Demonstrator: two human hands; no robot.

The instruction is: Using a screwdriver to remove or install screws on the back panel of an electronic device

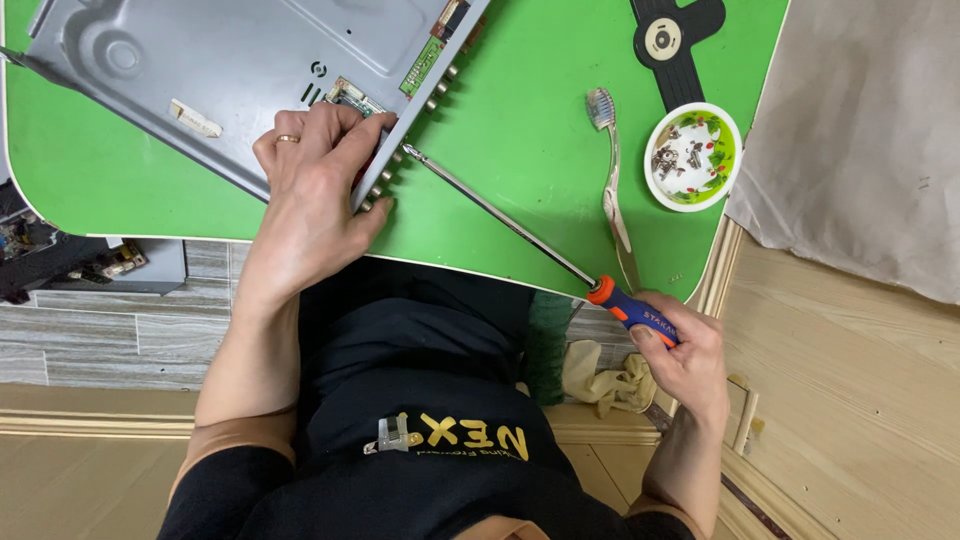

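Note:
My left hand (315, 180) grips the near edge of a grey metal device case (230, 60) that lies tilted on the green table (520, 110); a ring is on one finger. A small circuit board (352, 97) shows just beyond my fingers. My right hand (685, 350) holds the blue and orange handle of a long screwdriver (500, 212). Its thin shaft runs up and left, and the tip touches the row of connectors on the case's side edge.
A clear toothbrush (610, 170) lies on the table right of the shaft. A small white bowl (692, 157) with several screws stands at the right edge. A black plastic part (672, 40) lies at the top. Tiled and wooden floor lies below.

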